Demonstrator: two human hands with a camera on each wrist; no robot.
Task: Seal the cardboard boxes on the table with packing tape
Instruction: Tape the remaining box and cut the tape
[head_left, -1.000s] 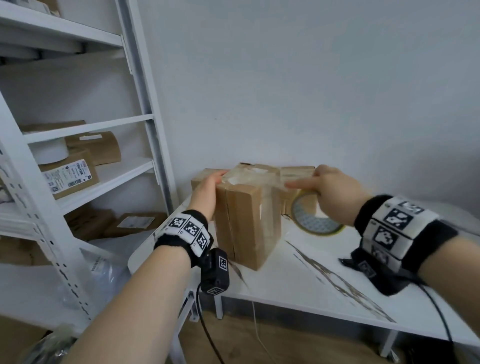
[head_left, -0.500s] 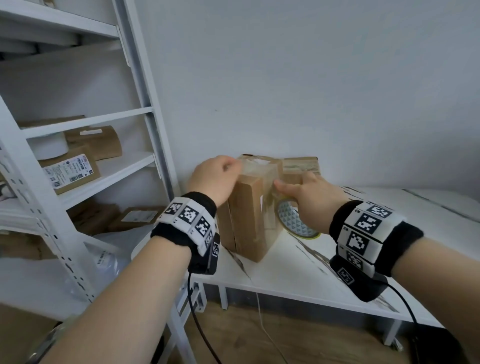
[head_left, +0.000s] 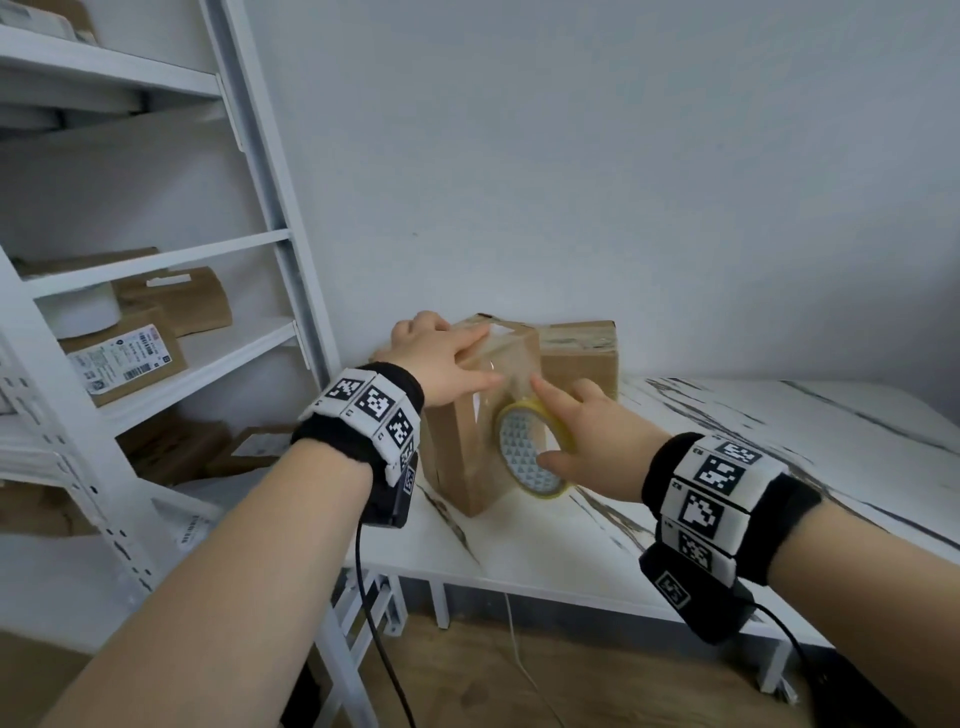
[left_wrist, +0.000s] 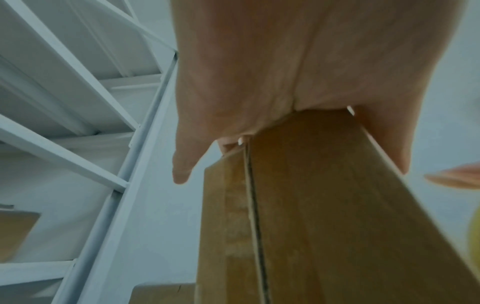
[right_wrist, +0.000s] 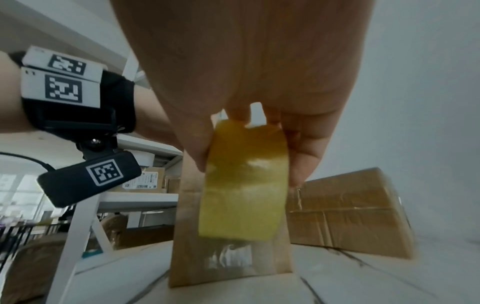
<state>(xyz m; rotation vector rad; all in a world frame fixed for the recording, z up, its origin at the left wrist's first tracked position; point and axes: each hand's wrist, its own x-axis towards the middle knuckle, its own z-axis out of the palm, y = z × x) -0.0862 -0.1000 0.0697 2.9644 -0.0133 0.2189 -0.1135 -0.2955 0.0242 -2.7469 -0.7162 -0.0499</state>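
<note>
A white metal shelving rack (head_left: 156, 270) stood at the left, its shelves carrying brown cardboard parcels (head_left: 171, 301) with white printed shipping labels whose text was too small to read, and a white roll (head_left: 78, 314). Beside it the white bench (head_left: 701, 519), its top streaked with dark marble-like veins, carried two plain brown cardboard boxes against the wall.

The nearer box (head_left: 467, 447) stood upright on its end at the bench's left corner, a glossy strip of clear tape running over its top and down the face toward the camera. The second box (head_left: 582, 353) lay just behind it, its sides creased and already covered with tape.

The left hand (head_left: 441, 358) lay spread over the top of the upright box, fingers straight and pressed flat on the cardboard, the thumb reaching down the taped face; the left wrist view showed the palm bearing on the box's upper edge along a flap seam.

The right hand (head_left: 587, 441) gripped the tape roll (head_left: 530, 452), thumb on one side and fingers curled round the other, the index finger pointing up along the taped face. The roll was yellowish and translucent, its core printed with a grey triangle pattern, and it was held against the box's front face.

Both wrists wore black bands (head_left: 727, 499) with square black-and-white marker tiles.
</note>
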